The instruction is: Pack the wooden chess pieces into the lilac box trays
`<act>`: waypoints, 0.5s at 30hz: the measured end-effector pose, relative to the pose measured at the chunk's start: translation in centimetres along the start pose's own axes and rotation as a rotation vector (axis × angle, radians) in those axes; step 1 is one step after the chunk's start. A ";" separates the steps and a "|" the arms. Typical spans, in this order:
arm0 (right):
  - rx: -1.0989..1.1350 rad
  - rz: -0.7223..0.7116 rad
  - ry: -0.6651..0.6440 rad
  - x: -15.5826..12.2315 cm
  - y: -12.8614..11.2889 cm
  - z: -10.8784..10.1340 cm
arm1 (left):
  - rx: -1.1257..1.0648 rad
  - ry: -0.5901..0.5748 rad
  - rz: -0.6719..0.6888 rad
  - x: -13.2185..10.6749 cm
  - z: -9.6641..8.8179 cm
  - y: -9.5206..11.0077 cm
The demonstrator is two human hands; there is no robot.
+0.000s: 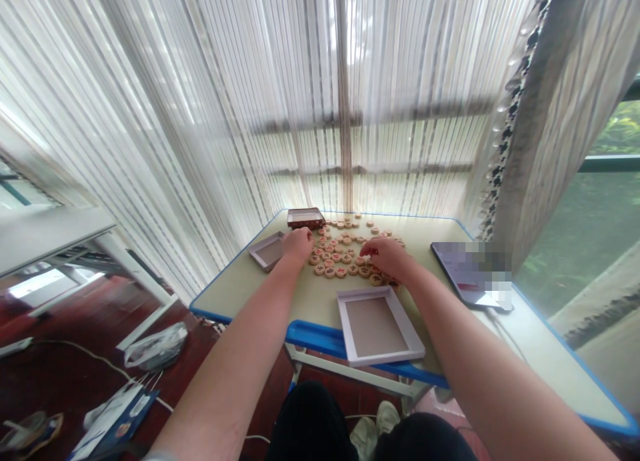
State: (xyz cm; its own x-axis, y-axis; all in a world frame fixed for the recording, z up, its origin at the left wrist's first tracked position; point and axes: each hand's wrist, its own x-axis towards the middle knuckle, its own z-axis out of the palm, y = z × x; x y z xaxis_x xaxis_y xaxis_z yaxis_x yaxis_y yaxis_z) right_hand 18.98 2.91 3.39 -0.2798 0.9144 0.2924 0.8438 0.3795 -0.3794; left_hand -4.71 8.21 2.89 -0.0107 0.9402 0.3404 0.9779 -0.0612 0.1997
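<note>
Several round wooden game pieces (345,244) with red and dark marks lie spread on a beige table (260,291) with a blue edge. My left hand (297,243) rests at the left side of the pieces with its fingers curled down on them. My right hand (386,255) lies on the right part of the pile, fingers bent and pinching at a piece. An empty white-rimmed box tray (379,325) sits at the near edge between my arms. A second shallow tray (268,250) lies left of my left hand. A dark red box (305,217) stands at the far side.
A dark flat tablet-like object (470,274) lies on the table's right side. Striped curtains hang behind the table. On the dark red floor to the left lie a plastic bag (156,347), cables and papers. A white desk (55,231) stands at far left.
</note>
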 end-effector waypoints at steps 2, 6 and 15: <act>0.007 0.026 0.051 0.0 0.2 -0.2 | -0.030 0.021 0.014 0.2 0.3 -0.1; -0.003 0.134 0.248 0.0 1.2 -0.4 | -0.136 0.047 0.046 0.5 0.8 -0.2; -0.066 0.138 0.289 -0.2 1.1 -0.3 | -0.314 0.091 0.006 0.9 1.1 -0.7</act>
State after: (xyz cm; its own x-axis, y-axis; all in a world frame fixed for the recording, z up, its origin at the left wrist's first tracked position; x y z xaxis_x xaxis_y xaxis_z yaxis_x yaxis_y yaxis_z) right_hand 20.11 3.10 3.23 -0.0273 0.8751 0.4831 0.8951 0.2366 -0.3779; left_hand -5.14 9.52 2.03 -0.0371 0.9066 0.4203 0.8658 -0.1808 0.4665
